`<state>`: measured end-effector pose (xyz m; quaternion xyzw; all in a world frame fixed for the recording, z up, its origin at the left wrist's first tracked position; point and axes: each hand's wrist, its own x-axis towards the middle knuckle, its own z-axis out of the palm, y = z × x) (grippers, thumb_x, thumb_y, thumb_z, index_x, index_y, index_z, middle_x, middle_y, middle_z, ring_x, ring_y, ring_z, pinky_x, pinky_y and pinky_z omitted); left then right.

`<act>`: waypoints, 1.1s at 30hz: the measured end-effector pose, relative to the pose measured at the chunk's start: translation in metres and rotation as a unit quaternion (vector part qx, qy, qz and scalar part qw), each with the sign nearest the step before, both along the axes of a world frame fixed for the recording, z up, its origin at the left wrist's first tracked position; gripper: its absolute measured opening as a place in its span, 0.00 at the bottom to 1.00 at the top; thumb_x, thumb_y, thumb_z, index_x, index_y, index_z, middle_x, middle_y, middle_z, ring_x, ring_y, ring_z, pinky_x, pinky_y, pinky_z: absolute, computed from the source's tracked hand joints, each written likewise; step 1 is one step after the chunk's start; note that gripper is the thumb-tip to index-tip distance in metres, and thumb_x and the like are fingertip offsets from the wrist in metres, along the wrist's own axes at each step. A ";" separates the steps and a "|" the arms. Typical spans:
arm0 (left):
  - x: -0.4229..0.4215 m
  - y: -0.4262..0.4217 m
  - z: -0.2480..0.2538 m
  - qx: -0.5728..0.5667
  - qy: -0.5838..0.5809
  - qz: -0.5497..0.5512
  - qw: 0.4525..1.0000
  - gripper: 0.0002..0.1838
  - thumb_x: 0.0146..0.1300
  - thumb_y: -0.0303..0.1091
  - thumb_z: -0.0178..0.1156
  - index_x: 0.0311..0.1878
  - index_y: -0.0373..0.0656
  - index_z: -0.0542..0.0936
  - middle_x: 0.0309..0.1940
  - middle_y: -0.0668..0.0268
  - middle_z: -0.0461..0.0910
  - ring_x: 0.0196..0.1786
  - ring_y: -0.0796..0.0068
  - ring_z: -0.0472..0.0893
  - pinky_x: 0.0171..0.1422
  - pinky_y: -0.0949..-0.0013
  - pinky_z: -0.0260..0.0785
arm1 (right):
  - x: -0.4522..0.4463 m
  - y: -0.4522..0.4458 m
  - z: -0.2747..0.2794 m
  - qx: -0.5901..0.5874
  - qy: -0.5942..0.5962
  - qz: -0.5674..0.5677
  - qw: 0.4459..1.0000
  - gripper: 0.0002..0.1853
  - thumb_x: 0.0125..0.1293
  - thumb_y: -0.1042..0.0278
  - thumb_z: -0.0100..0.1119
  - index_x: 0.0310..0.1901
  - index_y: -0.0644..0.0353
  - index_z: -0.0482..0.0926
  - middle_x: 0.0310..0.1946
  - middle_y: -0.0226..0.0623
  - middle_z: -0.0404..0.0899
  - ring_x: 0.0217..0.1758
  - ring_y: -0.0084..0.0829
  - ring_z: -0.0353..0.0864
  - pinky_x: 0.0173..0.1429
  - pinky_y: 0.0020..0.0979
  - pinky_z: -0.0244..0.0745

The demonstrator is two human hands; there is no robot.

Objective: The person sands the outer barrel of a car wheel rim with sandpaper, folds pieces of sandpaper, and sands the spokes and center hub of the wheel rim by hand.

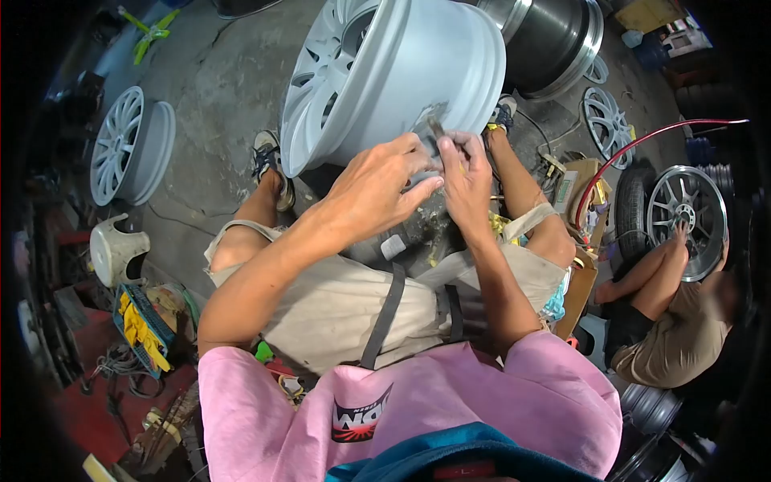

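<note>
A large light-grey wheel rim (409, 72) stands between my feet, with a darker smeared patch on its barrel. My right hand (462, 173) is closed on a small flat tool (434, 125), its tip near that patch. Beside it my left hand (385, 181) is held close, its fingers curled and thumb stretched toward the right hand. Whether the left fingers hold anything small is hidden.
Another grey rim (128, 149) stands at the left, near a white stool (119, 249) and a blue basket (144, 329). A dark rim (554, 44) is behind. At the right, a person (675, 321) sits by a silver rim (687, 217); a cardboard box (577, 193) stands nearer.
</note>
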<state>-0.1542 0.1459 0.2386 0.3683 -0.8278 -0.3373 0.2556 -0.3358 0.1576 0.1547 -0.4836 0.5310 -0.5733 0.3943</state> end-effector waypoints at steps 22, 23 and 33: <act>-0.004 0.004 -0.009 -0.008 -0.081 0.021 0.996 0.11 0.67 0.31 0.69 0.45 0.35 0.78 0.81 0.42 0.59 0.43 0.38 0.85 0.48 0.45 0.78 | 0.023 -0.045 -0.024 -0.163 0.203 -0.138 0.956 0.25 0.70 0.74 0.72 0.68 0.62 0.83 0.29 0.40 0.84 0.25 0.24 0.77 0.32 0.29 0.75; -0.005 0.005 -0.008 0.004 -0.096 0.018 0.995 0.11 0.67 0.31 0.69 0.45 0.35 0.78 0.81 0.42 0.59 0.43 0.38 0.85 0.48 0.45 0.78 | 0.022 -0.042 -0.022 -0.126 0.203 -0.126 0.963 0.25 0.69 0.74 0.72 0.68 0.62 0.83 0.30 0.41 0.85 0.26 0.25 0.78 0.33 0.29 0.76; -0.005 0.006 -0.003 0.001 -0.083 0.035 0.996 0.11 0.67 0.31 0.69 0.44 0.36 0.78 0.79 0.43 0.63 0.41 0.39 0.84 0.46 0.46 0.78 | 0.026 -0.041 -0.023 -0.135 0.196 -0.112 0.965 0.23 0.73 0.74 0.67 0.69 0.59 0.82 0.47 0.53 0.90 0.44 0.42 0.92 0.48 0.37 0.83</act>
